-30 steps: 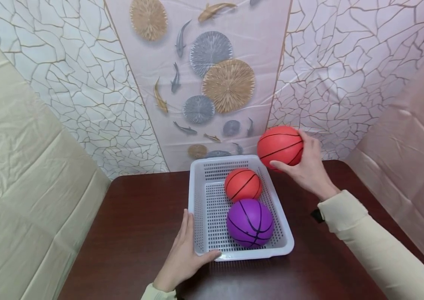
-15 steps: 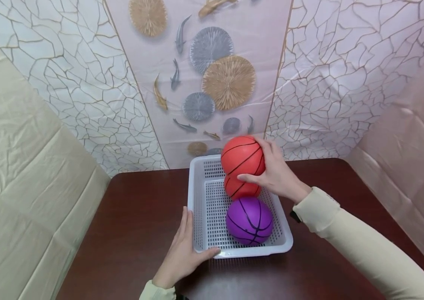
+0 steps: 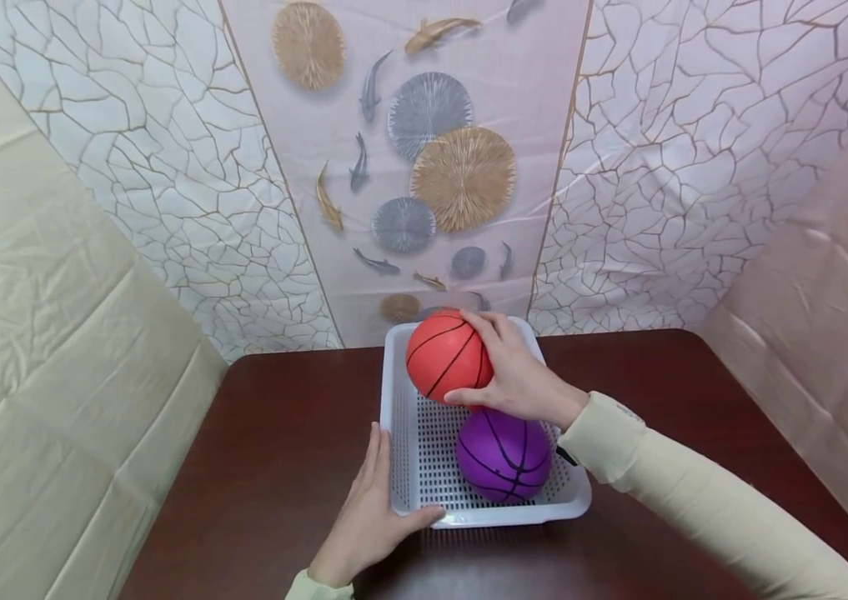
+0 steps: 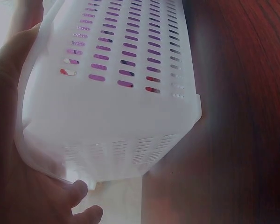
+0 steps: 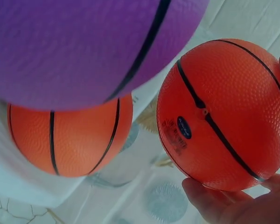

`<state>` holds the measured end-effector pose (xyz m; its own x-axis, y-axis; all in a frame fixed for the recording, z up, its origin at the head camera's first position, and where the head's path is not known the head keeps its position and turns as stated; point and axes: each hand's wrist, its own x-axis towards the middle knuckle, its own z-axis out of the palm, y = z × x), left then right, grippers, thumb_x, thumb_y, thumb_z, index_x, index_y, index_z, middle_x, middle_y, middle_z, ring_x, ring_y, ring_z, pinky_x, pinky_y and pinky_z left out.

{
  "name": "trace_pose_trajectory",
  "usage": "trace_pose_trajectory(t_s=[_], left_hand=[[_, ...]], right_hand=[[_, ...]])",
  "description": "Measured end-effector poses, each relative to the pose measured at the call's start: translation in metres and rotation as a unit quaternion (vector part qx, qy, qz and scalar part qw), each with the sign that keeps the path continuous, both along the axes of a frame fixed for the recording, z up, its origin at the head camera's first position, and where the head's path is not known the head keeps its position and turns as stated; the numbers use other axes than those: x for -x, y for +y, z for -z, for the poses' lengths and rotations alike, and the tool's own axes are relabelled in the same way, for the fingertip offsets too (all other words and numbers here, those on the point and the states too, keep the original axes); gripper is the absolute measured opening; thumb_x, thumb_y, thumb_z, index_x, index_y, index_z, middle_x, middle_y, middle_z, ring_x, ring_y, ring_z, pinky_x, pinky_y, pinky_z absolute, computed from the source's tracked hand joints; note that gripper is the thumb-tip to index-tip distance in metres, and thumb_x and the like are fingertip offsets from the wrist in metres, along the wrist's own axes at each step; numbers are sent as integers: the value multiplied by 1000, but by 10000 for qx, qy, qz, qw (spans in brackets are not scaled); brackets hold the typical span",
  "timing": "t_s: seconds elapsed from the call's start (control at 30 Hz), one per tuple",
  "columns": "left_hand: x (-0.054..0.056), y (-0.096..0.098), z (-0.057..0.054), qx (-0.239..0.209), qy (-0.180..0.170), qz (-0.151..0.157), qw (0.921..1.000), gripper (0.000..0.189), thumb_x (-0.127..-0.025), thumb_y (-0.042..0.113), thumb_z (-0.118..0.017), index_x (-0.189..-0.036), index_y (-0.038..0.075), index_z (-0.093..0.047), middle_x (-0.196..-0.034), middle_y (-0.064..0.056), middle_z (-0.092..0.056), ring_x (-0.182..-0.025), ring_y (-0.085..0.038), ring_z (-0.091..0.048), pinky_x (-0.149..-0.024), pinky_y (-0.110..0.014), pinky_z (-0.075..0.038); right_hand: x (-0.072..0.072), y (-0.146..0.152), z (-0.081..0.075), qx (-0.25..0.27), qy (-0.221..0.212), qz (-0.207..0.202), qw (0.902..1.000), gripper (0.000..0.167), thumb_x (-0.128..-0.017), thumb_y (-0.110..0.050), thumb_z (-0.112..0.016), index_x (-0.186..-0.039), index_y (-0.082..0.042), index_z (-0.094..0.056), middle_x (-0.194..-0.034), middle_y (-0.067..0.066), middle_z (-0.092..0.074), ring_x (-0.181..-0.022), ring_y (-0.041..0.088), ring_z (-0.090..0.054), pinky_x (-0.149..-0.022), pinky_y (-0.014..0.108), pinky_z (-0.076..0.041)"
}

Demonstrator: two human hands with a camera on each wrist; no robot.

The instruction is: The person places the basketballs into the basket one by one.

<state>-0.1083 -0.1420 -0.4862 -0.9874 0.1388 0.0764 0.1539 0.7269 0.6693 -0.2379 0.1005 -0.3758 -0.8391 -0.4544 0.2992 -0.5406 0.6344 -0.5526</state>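
In the head view my right hand [image 3: 517,373] grips a red toy basketball [image 3: 448,357] from its right side, above the far left part of a light grey perforated plastic basket [image 3: 502,517]. The right wrist view shows this ball apart from a second red toy basketball [image 5: 70,137], which the hand mostly hides in the head view. A purple toy basketball [image 3: 504,457] sits in the near right part of the basket. My left hand [image 3: 371,517] rests at the basket's near left corner, fingers straight along the left wall, thumb on the front rim.
The basket stands on a dark brown wooden table [image 3: 296,467]. A patterned cloth [image 3: 461,100] hangs behind the table, and pale quilted panels [image 3: 56,358] stand at both sides.
My right hand has carried the red toy basketball leftward and down, from right of the basket to over its far left part. My left hand stays at the corner.
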Motion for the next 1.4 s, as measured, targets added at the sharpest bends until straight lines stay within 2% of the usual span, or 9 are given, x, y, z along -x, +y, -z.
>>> trace_pose_trajectory(t_s=[0.1, 0.27, 0.43, 0.63, 0.8, 0.9, 1.07, 1.17, 1.4], left_hand=[[-1, 1, 2, 7, 8, 22, 10000, 126, -69, 74, -69, -157, 13, -3, -161, 5, 13, -144, -38, -16, -104, -63, -30], [4, 0, 0, 49, 135, 57, 9999, 125, -69, 76, -67, -157, 12, -5, -162, 3, 12, -144, -38, -16, -104, -63, -31], [6, -1, -3, 44, 80, 76, 9999, 127, -67, 80, -65, -157, 12, -5, -161, 5, 13, -144, -37, -15, -105, -63, -29], [3, -1, -1, 34, -83, 90, 9999, 127, -68, 75, -69, -157, 13, -4, -161, 7, 15, -146, -33, -12, -107, -60, -28], [1, -1, 0, 44, -71, 58, 9999, 125, -69, 73, -70, -157, 12, -5, -161, 6, 14, -145, -36, -14, -105, -63, -29], [1, -1, -1, 52, -68, 57, 9999, 125, -68, 77, -67, -157, 13, -5, -161, 7, 14, -145, -36, -14, -104, -64, -29], [2, -1, -2, 121, -121, 62, 9998, 128, -67, 83, -61, -157, 13, -5, -161, 7, 15, -145, -36, -14, -104, -64, -30], [3, -1, -2, 94, -118, 57, 9999, 128, -67, 82, -62, -157, 12, -5, -161, 5, 15, -145, -37, -15, -103, -65, -30], [3, 0, -1, 80, -187, 11, 9998, 130, -65, 84, -62, -157, 13, -4, -161, 7, 16, -145, -34, -13, -106, -63, -27]], right_hand=[[-1, -4, 3, -248, -91, -169, 9995, 110, -68, -62, -79, -154, -23, -23, -147, 12, -28, -128, 32, -37, -94, 54, -45], [2, -8, 3, -1043, -186, -469, 9933, 99, -76, -65, -71, -154, -19, -29, -154, 12, -22, -138, 34, -25, -102, 56, -38], [-3, -11, -2, -1098, -146, -679, 9915, 86, -85, -58, -66, -153, -20, -30, -155, 14, -22, -142, 35, -21, -104, 57, -34], [-7, -13, 1, -1173, 408, -1069, 9865, 70, -91, -47, -65, -150, -22, -38, -152, 11, -31, -139, 31, -29, -105, 54, -35], [-7, -17, 5, -1413, 921, -1520, 9739, 60, -92, -42, -65, -144, -16, -48, -146, 9, -40, -134, 25, -36, -108, 51, -32], [-7, -18, 8, -1696, 1015, -1556, 9679, 57, -93, -42, -64, -142, -16, -52, -145, 9, -43, -133, 25, -37, -107, 52, -32], [-9, -18, 9, -2163, 748, -1520, 9615, 58, -93, -45, -63, -143, -18, -51, -151, 9, -40, -137, 31, -36, -106, 57, -31], [-10, -19, 10, -2409, 656, -1501, 9566, 59, -93, -46, -62, -144, -19, -50, -152, 8, -38, -137, 32, -36, -107, 59, -28], [-5, -29, 16, -2807, 850, -1558, 9432, 55, -96, -48, -56, -140, -16, -54, -148, 9, -44, -137, 28, -38, -110, 57, -26]])
